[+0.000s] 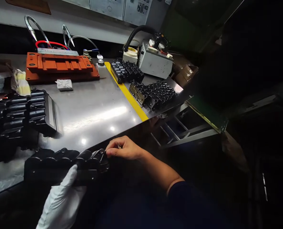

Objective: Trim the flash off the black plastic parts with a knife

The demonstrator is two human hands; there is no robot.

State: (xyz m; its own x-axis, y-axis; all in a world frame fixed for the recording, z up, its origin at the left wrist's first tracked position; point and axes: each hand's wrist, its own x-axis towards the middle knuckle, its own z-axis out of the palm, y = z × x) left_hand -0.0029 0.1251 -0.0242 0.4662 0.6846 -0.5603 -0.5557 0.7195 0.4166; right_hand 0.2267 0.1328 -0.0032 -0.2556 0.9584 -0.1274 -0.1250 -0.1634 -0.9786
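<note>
My left hand [62, 203], in a white glove, grips a long black molded part [60, 165] with a row of rounded humps along its top. The thumb lies against the part's near side; the other fingers are hidden behind or below it. At the right end of that part is my right hand [123, 148], bare, with thumb and fingers pinched together. A thin metal tool [119, 145] shows between its fingers, too small to name exactly. The fingertips meet the part's end, near a small round lug.
More black molded parts lie stacked at the left [19, 114] and beyond the yellow tape [131, 100] on the metal bench [96, 111]. An orange fixture [62, 66], a white-wrapped block [64, 85], a small bottle [100, 66] and a grey box [155, 62] stand farther back.
</note>
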